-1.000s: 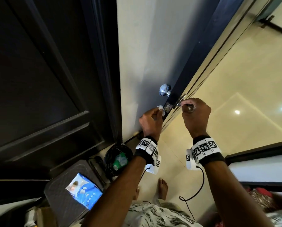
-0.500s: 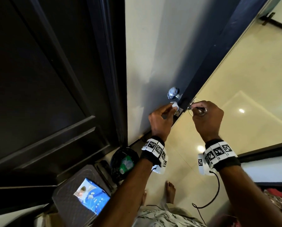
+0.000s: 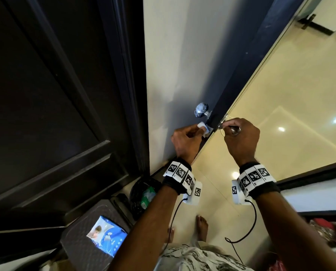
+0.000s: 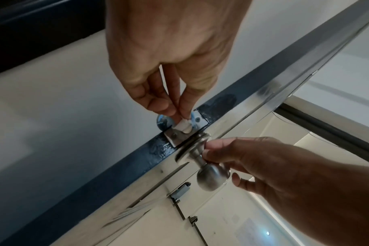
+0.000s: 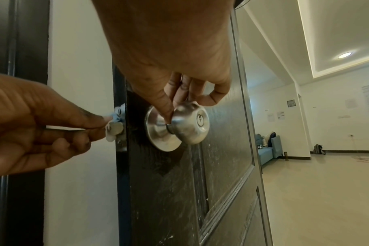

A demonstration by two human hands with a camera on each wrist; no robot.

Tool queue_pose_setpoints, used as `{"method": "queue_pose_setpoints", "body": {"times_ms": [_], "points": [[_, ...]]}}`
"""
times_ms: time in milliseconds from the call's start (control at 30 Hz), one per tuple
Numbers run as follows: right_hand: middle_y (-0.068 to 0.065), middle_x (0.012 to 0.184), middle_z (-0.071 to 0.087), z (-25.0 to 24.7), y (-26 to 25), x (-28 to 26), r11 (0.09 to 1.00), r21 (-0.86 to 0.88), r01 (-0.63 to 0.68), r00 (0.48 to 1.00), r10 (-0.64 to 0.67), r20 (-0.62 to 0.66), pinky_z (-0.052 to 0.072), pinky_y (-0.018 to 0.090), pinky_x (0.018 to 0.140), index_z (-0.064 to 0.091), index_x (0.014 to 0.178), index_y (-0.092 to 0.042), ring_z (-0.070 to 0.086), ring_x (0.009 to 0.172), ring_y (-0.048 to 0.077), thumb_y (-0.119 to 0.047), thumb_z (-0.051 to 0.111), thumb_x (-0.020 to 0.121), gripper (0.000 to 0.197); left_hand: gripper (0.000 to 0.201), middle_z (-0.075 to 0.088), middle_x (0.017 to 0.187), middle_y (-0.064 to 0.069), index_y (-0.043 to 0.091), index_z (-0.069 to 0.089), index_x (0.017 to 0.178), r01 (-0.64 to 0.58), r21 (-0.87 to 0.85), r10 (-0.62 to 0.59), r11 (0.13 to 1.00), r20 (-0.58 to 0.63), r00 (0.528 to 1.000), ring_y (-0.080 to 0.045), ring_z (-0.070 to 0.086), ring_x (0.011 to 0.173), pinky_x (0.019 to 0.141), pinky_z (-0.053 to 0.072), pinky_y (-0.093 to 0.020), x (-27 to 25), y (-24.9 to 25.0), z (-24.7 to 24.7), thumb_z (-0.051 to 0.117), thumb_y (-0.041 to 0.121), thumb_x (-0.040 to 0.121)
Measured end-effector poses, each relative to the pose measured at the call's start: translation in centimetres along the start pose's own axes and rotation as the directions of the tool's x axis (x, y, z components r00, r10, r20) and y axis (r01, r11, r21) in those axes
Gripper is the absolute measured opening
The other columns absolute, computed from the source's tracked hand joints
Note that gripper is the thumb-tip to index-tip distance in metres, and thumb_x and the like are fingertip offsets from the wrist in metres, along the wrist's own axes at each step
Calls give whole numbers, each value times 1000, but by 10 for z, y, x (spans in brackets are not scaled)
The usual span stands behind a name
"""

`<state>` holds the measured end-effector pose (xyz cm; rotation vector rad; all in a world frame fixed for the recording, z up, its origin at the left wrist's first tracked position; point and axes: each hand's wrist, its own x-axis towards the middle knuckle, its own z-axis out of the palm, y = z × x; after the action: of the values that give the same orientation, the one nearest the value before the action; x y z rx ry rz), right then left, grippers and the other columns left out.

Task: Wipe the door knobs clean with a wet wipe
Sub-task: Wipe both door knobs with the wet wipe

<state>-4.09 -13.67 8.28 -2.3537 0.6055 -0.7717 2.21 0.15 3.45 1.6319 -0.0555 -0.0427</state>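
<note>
Left hand [image 4: 169,55] pinches folded wet wipe [image 4: 182,127] against latch bolt [image 5: 115,129] on door edge, frame centre. Right hand [image 5: 171,55] fingers curl around keyed steel knob [image 5: 189,124]; inner knob [image 3: 201,109] untouched above.

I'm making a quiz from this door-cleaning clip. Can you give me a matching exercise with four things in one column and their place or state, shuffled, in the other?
Column one:
1. wipe
2. keyed knob
3. other knob
4. wipes pack

Column two:
A. untouched, on the door's far face
B. pinched by the left hand against the latch
C. lying flat on a dark case by the floor
D. gripped at its neck by the right hand

Pairs: 1-B, 2-D, 3-A, 4-C
</note>
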Motion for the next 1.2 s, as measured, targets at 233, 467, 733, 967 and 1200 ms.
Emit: {"method": "queue_pose_setpoints", "body": {"times_ms": [233,467,733,967,1200], "points": [[-9,85,73,0,2,-1,1000,2,7,1000,-7,-3,42,-1,72,80,87,-19,66,77,5,3,72,84,24,23,81,92,4,17,82,105,54,-23,-53,998,46,998,0,75,80,82,61,-22,0,-11,-3,86,22,83],[-9,84,71,-2,2,-4,1000,-6,-14,1000,14,-19,40,-3,71,79,87,-18,64,76,5,5,71,83,24,10,80,79,6,17,84,92,125,24,-126,992,69,990,-6,74,70,78,64,-36,-10,-25,-3,86,20,82],[-4,87,75,0,2,-3,999,-21,-37,999,37,-24,36,-4,70,79,84,-18,61,77,6,6,69,81,26,11,78,80,7,14,81,91,43,11,-43,999,-13,999,2,72,70,71,61,-21,-16,-11,6,86,15,82],[-5,87,76,1,5,-3,1000,-24,1,999,-2,-34,37,-2,69,79,84,-20,63,77,3,2,68,80,25,13,74,76,11,21,74,83,117,95,-116,989,-17,993,11,66,63,76,60,-26,-22,-31,6,85,15,81],[-6,88,77,1,7,-3,1000,-13,-9,999,9,-42,38,-1,70,79,84,-20,63,77,2,0,69,83,23,8,73,78,6,9,76,86,12,43,-13,999,22,1000,12,66,64,62,46,-1,-29,-17,17,84,9,83]]}}
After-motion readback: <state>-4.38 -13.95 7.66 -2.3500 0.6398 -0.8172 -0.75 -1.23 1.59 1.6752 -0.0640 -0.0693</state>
